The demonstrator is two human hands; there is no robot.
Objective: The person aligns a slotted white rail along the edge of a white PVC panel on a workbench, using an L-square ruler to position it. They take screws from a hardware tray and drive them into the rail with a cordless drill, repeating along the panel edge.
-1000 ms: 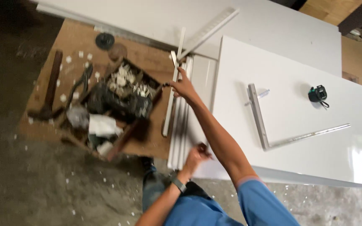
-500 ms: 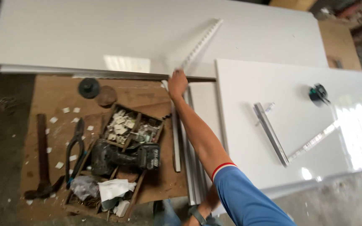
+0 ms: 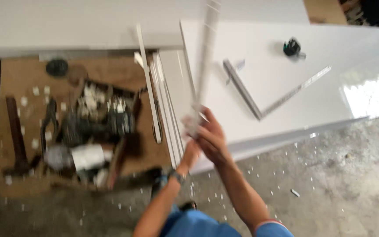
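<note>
Overhead, both hands [image 3: 205, 140] clasp long white strip [image 3: 206, 66].

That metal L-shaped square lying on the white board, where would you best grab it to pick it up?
Probably the thicker, darker arm of the metal square, near its middle, coming from above with fingers across its narrow width. It lies flat on the white panel, and that arm looks chunkier than the thin ruler blade, so it should offer more edge to pinch. Bare panel lies on both sides of it.

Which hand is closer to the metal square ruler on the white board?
The right hand. It grips the long white strip just below and left of the metal square ruler. The left hand sits further left, behind the right one.
</note>
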